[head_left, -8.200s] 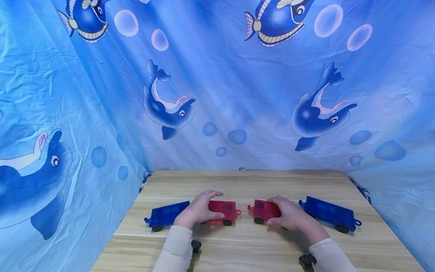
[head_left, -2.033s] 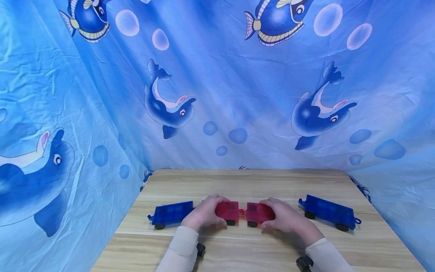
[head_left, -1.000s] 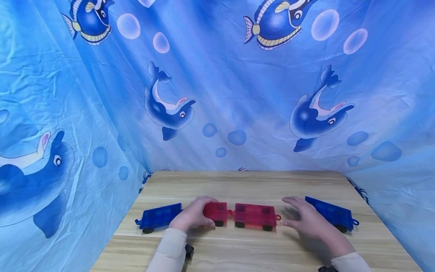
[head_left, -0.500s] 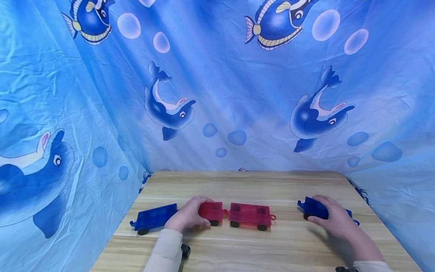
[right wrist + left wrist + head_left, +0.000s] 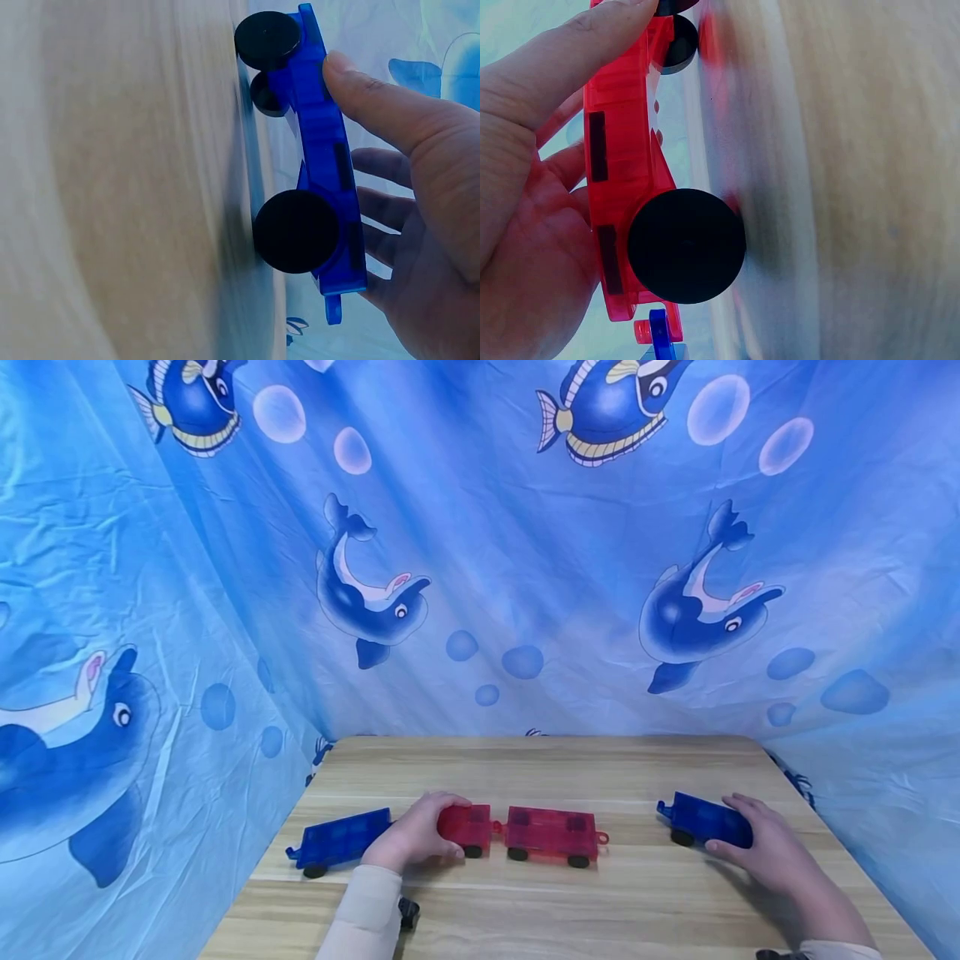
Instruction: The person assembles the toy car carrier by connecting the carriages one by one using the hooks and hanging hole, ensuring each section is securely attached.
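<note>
My left hand (image 5: pixel 415 835) grips the left red toy train car (image 5: pixel 471 827), thumb on the near side and fingers on the far side; the palm hides part of it. Its coupling meets that of the right red train car (image 5: pixel 551 833). Behind the left hand, the left blue train car (image 5: pixel 345 838) is linked on; a blue loop (image 5: pixel 658 330) meets the red car's end in the left wrist view. Farther right, my right hand (image 5: pixel 772 852) holds the right blue train car (image 5: pixel 705 820) between thumb and fingers, covering its rear end. That car stands apart from the red ones.
All the cars stand on a wooden table (image 5: pixel 540 910). A blue sea-print cloth (image 5: pixel 480 568) hangs behind and beside the table. A gap of bare wood lies between the right red car and the right blue car.
The two red cars, apart at first, became coupled. My right hand released the right red car and took hold of the right blue car. The left hand and linked cars shifted left.
</note>
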`<act>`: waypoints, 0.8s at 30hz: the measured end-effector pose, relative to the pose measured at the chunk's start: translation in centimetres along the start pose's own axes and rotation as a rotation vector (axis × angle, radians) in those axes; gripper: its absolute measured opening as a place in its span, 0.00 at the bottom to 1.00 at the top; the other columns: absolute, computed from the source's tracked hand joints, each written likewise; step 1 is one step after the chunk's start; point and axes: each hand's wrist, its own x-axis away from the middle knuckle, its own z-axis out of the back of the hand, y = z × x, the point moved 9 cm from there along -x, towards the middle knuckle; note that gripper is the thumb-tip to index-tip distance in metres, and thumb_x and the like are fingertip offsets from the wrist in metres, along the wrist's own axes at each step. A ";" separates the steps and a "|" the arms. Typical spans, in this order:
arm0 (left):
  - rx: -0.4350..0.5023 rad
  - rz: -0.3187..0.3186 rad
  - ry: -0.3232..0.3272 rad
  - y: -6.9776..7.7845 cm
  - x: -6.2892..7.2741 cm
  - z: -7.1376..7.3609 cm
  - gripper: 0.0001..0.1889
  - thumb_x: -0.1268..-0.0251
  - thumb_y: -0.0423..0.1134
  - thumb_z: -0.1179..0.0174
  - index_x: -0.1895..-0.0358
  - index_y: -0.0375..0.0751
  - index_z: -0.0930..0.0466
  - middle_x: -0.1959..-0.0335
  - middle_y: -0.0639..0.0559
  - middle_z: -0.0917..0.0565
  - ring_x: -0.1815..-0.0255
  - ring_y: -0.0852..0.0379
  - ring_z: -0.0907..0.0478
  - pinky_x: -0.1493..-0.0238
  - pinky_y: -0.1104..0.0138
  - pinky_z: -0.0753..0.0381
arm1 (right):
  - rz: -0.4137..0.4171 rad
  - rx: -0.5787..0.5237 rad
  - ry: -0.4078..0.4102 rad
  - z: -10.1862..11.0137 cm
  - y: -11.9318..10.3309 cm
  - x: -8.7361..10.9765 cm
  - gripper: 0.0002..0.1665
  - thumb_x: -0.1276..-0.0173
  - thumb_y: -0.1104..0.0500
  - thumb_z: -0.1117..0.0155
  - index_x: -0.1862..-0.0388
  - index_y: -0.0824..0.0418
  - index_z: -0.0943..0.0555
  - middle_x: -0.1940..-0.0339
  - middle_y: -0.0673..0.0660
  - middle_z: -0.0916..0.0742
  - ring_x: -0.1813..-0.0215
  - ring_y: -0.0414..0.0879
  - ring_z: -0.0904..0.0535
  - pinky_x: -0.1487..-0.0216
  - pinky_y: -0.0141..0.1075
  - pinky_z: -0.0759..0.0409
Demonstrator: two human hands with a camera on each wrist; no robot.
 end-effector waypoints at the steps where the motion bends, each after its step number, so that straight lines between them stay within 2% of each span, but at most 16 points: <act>1: 0.001 0.000 0.000 0.0 0.0 0.0 0.39 0.52 0.41 0.14 0.32 0.54 0.20 0.36 0.50 0.23 0.42 0.48 0.23 0.44 0.50 0.16 | -0.004 0.004 0.001 0.0 0.1 0.0 0.62 0.40 0.32 0.23 0.24 0.73 0.34 0.28 0.83 0.33 0.32 0.85 0.39 0.39 0.80 0.38; 6: -0.001 0.006 0.002 0.1 0.0 -0.1 0.39 0.52 0.41 0.14 0.32 0.54 0.20 0.37 0.51 0.22 0.42 0.48 0.23 0.45 0.49 0.16 | -0.024 0.034 -0.006 -0.1 0.6 0.1 0.61 0.40 0.35 0.21 0.25 0.76 0.34 0.30 0.84 0.32 0.34 0.85 0.38 0.39 0.79 0.38; 11: -0.010 0.007 0.001 0.2 0.0 -0.1 0.39 0.51 0.42 0.15 0.32 0.54 0.21 0.37 0.50 0.23 0.42 0.47 0.24 0.46 0.49 0.16 | -0.038 0.057 -0.033 -0.2 0.7 0.0 0.59 0.41 0.36 0.20 0.28 0.77 0.31 0.36 0.83 0.26 0.38 0.83 0.31 0.43 0.76 0.31; 24: -0.031 -0.005 0.001 0.5 0.0 -0.2 0.39 0.51 0.41 0.15 0.32 0.53 0.22 0.37 0.51 0.22 0.42 0.47 0.24 0.47 0.50 0.15 | -0.025 0.071 -0.036 -0.2 0.2 -0.1 0.58 0.44 0.36 0.18 0.30 0.75 0.28 0.41 0.79 0.22 0.42 0.79 0.26 0.46 0.74 0.27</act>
